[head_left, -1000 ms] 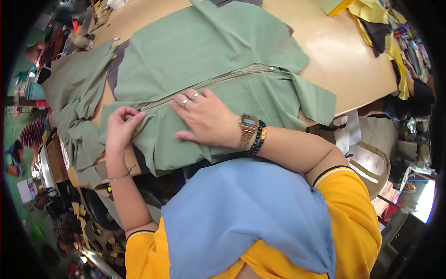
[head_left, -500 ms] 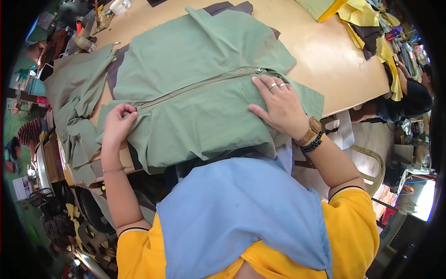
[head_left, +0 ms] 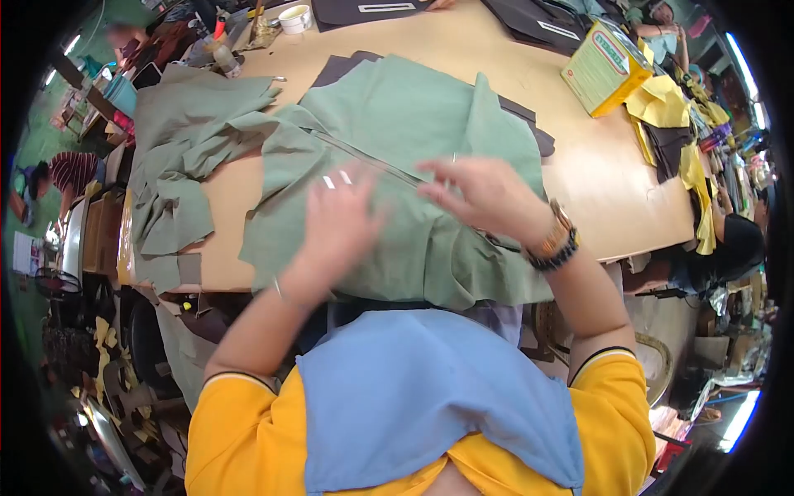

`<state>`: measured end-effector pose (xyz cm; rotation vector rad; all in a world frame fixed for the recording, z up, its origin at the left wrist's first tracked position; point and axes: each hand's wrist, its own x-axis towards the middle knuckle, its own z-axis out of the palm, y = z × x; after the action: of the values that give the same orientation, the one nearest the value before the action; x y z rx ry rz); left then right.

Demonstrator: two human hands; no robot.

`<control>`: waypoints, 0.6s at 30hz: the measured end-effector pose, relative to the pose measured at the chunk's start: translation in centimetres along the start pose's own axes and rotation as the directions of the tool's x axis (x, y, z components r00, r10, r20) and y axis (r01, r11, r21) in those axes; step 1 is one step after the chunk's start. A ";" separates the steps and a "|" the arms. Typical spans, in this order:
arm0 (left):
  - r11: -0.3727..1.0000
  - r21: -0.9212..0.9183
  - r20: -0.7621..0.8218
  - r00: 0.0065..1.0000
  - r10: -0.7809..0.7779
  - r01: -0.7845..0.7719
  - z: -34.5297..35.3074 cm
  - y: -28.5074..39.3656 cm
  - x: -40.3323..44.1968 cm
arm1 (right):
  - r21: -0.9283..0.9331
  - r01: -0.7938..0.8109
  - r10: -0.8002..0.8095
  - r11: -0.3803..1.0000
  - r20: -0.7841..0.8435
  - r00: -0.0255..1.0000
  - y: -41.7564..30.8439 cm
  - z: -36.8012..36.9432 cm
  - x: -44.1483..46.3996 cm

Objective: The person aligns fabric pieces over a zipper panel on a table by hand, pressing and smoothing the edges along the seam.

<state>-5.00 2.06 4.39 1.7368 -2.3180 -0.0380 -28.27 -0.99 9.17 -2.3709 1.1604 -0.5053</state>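
A large green cloth piece (head_left: 397, 107) lies spread on the tabletop, with folds along its front edge. Its zipper (head_left: 364, 157) slants down to the right between my hands. My left hand (head_left: 341, 217) is over the cloth left of centre, its fingers smeared by motion. My right hand (head_left: 488, 194) is over the cloth right of the zipper, also blurred, with its thumb and index finger apart. Whether either hand touches the cloth cannot be made out. At the left, a second crumpled green cloth (head_left: 178, 124) reaches the larger piece.
On the wooden table (head_left: 612, 198) stands a yellow-green tin (head_left: 606, 68) at the back right, beside yellow scraps (head_left: 659, 101). Dark flat pieces (head_left: 533, 23) and a white cup (head_left: 294, 18) are at the back. Other people sit around the edges.
The large green cloth has turned, so its zipper now slants down to the right. My left hand has left the zipper's left end and moved right. The view shows more of the table's back.
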 end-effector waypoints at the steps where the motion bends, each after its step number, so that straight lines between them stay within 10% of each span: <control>1: 0.995 -0.071 0.017 0.997 0.069 -0.068 0.6 1.2 -3.0 | -0.102 0.129 -0.132 0.986 -0.017 0.991 1.3 0.3 1.9; 7: 0.984 -0.089 0.227 0.958 0.174 -0.157 2.7 -0.3 -7.0 | -0.252 0.672 -0.588 0.696 0.337 0.736 5.7 7.7 10.4; 14: 0.968 0.251 0.205 0.978 -0.025 -0.027 2.0 -9.6 4.8 | -0.671 0.151 0.005 0.726 0.225 0.974 8.9 3.7 14.3; 17: 0.948 0.310 0.013 0.997 -0.078 0.070 2.4 -10.2 8.6 | -0.795 -0.184 0.498 0.577 0.165 0.851 9.4 1.4 13.5; 18: 0.948 0.303 -0.049 0.995 -0.082 0.094 2.2 -10.0 9.0 | -0.741 -0.195 0.337 0.643 0.045 0.940 10.9 1.5 12.3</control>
<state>1.63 -9.65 2.24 1.9636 -2.3165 0.3523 -27.38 -16.54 3.59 -2.6979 1.8411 0.3684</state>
